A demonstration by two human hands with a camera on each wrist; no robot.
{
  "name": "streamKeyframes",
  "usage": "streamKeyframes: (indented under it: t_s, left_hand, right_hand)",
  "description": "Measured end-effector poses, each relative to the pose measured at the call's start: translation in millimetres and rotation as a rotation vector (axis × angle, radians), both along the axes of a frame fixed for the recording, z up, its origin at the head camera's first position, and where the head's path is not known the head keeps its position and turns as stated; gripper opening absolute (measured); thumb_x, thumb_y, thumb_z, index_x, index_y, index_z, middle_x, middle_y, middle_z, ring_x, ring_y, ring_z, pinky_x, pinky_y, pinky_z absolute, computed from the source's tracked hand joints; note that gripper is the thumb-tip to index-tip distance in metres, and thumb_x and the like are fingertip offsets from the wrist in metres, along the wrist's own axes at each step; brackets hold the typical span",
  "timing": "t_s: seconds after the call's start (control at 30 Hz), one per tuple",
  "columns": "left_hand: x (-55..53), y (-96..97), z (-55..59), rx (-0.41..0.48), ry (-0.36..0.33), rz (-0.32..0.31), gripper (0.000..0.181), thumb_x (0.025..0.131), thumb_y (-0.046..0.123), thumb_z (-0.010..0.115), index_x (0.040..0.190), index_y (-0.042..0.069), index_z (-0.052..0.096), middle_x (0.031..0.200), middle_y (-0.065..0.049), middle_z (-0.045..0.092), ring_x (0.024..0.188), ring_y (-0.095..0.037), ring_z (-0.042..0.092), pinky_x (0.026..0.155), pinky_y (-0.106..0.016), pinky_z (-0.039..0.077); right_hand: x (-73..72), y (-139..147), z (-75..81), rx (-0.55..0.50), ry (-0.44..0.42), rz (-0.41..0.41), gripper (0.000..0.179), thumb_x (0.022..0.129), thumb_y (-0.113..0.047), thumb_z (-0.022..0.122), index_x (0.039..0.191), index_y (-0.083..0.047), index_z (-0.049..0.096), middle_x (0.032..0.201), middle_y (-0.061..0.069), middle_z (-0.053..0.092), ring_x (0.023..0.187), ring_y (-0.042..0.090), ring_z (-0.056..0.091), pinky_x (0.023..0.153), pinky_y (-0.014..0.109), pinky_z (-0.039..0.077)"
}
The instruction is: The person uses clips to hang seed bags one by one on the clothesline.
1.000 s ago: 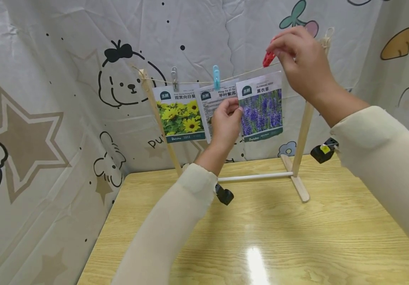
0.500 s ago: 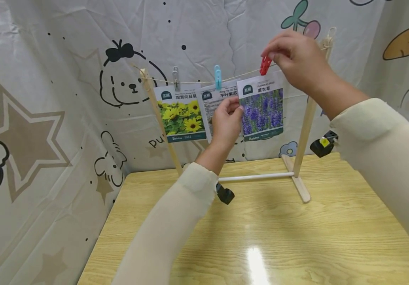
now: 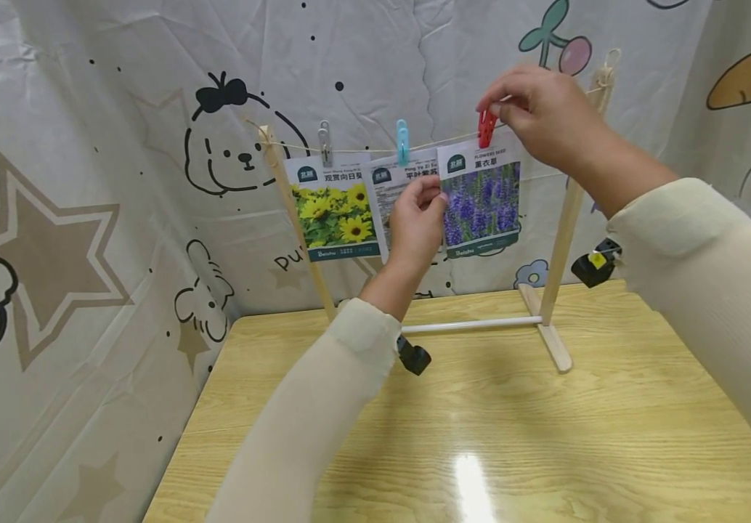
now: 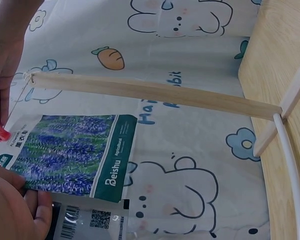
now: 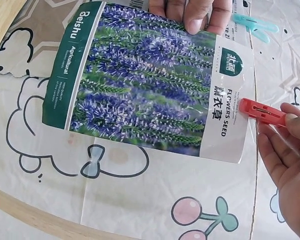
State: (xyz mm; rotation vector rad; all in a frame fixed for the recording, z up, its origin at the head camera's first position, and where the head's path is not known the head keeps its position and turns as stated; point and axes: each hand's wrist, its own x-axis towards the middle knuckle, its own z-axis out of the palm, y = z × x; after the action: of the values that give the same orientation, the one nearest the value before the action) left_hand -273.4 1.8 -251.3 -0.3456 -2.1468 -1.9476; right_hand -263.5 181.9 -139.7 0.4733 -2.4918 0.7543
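A lavender seed packet (image 3: 480,200) hangs upright against a thin string (image 5: 255,185). My left hand (image 3: 417,218) pinches its left edge between thumb and fingers, as the right wrist view also shows. At the packet's top edge is a red clothespin (image 5: 262,112), its tip over the white border and the string. My right hand (image 3: 542,120) pinches the clothespin's other end. Left of the held packet, a second seed packet (image 3: 382,196) hangs under a blue clothespin (image 3: 402,142), partly covered by my left hand. Farther left, a sunflower seed packet (image 3: 335,211) hangs from a grey clothespin (image 3: 326,143).
A wooden stand carries the string between its left post (image 3: 297,225) and right post (image 3: 565,240). A white rod (image 3: 473,324) joins the posts low down, above the wooden table (image 3: 480,414). Behind stands a patterned cloth (image 3: 153,109).
My right hand has lowered the red clothespin and turned it more upright, from above the string onto the packet's top edge. My left hand keeps its hold on the lavender packet.
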Motion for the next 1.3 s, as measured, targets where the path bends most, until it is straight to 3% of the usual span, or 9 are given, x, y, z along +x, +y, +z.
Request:
streamKeyframes:
  t_s: [0.33,0.63,0.97,1.13,1.3]
  left_hand:
    - [1.3,0.1,-0.8,0.003,0.013,0.005,0.024,0.103,0.011,0.056,0.126,0.013,0.063,0.115,-0.001,0.065,0.103,-0.011,0.06,0.079,-0.016,0.049]
    - [1.8,0.6,-3.8,-0.012,0.032,0.016,0.023,0.103,0.013,0.057,0.125,0.012,0.064,0.114,-0.001,0.066,0.103,-0.011,0.06,0.087,-0.019,0.051]
    - [0.0,-3.3,-9.9,-0.036,0.083,-0.001,0.022,0.102,0.016,0.059,0.122,0.009,0.066,0.114,-0.006,0.068,0.098,-0.013,0.062,0.078,-0.019,0.05]
    - [0.6,-5.6,-14.1,-0.042,0.067,0.003,0.018,0.102,0.018,0.06,0.118,0.012,0.067,0.11,-0.002,0.068,0.09,-0.009,0.06,0.071,-0.018,0.047]
    - [2.0,-6.7,-14.3,-0.024,0.05,-0.005,0.017,0.102,0.019,0.06,0.116,0.013,0.068,0.106,-0.001,0.067,0.086,-0.008,0.058,0.069,-0.018,0.047]
  right_hand:
    - [-0.2,0,-1.7,0.067,0.007,0.027,0.033,0.109,-0.014,0.041,0.13,-0.006,0.066,0.137,0.015,0.059,0.125,0.033,0.052,0.109,0.051,0.046]
    - [-0.6,-3,-6.1,0.092,0.04,0.029,0.035,0.109,-0.017,0.04,0.133,-0.006,0.063,0.135,0.017,0.061,0.124,0.035,0.056,0.107,0.052,0.047]
    - [-1.2,-4,-9.1,0.1,0.055,0.051,0.036,0.109,-0.017,0.039,0.135,-0.005,0.061,0.137,0.018,0.06,0.128,0.037,0.057,0.108,0.051,0.047]
    - [-0.7,-4,-11.2,0.099,0.056,0.061,0.037,0.108,-0.016,0.04,0.137,-0.003,0.059,0.137,0.019,0.06,0.127,0.038,0.058,0.107,0.052,0.048]
    - [1.1,-2,-13.2,0.099,0.037,0.038,0.042,0.108,-0.018,0.042,0.148,-0.008,0.049,0.145,0.018,0.054,0.132,0.039,0.054,0.108,0.053,0.047]
